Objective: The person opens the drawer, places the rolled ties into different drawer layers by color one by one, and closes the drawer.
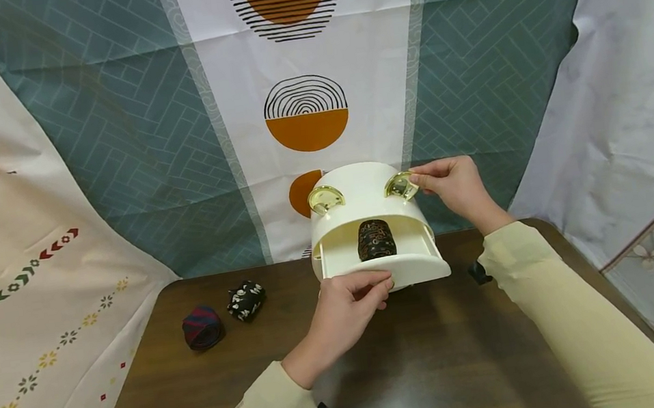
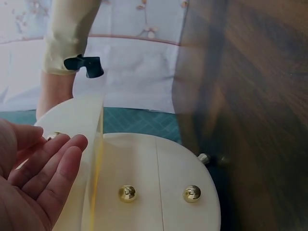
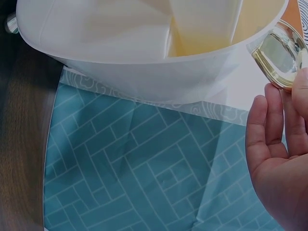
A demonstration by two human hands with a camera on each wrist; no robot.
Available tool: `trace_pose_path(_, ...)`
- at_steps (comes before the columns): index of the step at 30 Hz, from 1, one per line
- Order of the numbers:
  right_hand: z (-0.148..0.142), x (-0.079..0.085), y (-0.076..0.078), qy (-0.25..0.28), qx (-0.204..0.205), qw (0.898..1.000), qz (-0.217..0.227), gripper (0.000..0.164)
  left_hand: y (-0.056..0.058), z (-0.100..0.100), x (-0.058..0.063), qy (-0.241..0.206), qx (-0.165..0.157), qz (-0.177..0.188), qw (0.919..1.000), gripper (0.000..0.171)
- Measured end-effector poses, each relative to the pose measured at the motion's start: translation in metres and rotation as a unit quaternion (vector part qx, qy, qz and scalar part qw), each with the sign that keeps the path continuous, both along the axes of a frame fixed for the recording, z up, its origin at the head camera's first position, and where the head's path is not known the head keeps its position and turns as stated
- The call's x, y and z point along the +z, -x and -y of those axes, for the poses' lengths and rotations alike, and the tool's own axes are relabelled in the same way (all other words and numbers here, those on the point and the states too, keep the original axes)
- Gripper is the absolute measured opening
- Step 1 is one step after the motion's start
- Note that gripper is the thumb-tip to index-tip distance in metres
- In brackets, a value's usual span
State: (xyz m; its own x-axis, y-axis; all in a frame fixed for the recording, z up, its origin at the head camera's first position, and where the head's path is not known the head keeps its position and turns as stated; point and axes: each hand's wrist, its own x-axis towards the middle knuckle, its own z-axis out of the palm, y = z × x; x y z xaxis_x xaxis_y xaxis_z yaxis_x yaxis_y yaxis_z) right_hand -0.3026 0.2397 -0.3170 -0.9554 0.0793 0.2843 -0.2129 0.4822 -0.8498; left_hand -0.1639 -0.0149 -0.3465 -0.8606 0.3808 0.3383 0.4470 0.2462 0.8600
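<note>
A small white rounded drawer chest (image 1: 360, 189) with two gold ear-shaped pieces on top stands at the table's back. Its top drawer (image 1: 419, 269) is pulled out, and a dark patterned roll of fabric (image 1: 376, 239), like a rolled necktie, lies inside. My left hand (image 1: 341, 312) is at the drawer front, its thumb and fingers pinching a gold knob (image 2: 52, 136) they mostly hide. With thumb and fingertips my right hand (image 1: 455, 187) pinches the right gold ear (image 3: 279, 53). Lower gold knobs (image 2: 127, 194) show in the left wrist view.
On the table (image 1: 204, 399), left of the chest, lie a navy-and-red striped roll (image 1: 202, 327) and a black roll with white figures (image 1: 247, 301). Patterned cloth (image 1: 142, 118) hangs directly behind the table, with pale cloths (image 1: 19, 272) at both sides.
</note>
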Motion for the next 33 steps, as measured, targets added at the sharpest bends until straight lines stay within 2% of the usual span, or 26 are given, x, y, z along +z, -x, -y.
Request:
trace_pose_path(5,0.001,0.002,0.000,0.001,0.003,1.000,-0.002,0.034,0.004,-0.001,-0.006,0.012,0.009,0.001,0.9999,0.015)
trace_pose_path(10,0.001,0.003,0.000,0.003,0.004,1.000,-0.001,0.034,0.017,0.001,-0.026,0.012,0.005,-0.009,0.9999,0.016)
trace_pose_path(15,0.001,0.002,0.000,0.000,0.001,1.000,0.000,0.033,0.016,0.001,-0.026,0.007,0.006,-0.008,0.9999,0.017)
trace_pose_path(17,0.001,0.002,0.000,0.000,0.000,1.000,-0.001,0.033,0.017,0.001,-0.026,0.009,0.010,-0.017,0.9998,0.016)
trace_pose_path(19,0.001,0.001,0.000,-0.001,0.001,1.000,-0.001,0.034,0.022,0.001,-0.034,0.011,0.012,-0.027,0.9995,0.017)
trace_pose_path(23,0.001,0.001,0.000,0.000,0.000,1.000,0.004,0.034,0.023,0.002,-0.037,0.023,0.019,-0.052,0.9982,0.016)
trace_pose_path(33,0.000,-0.001,0.000,0.005,-0.003,1.000,0.005,0.033,0.027,0.001,-0.038,0.022,0.017,-0.051,0.9983,0.016)
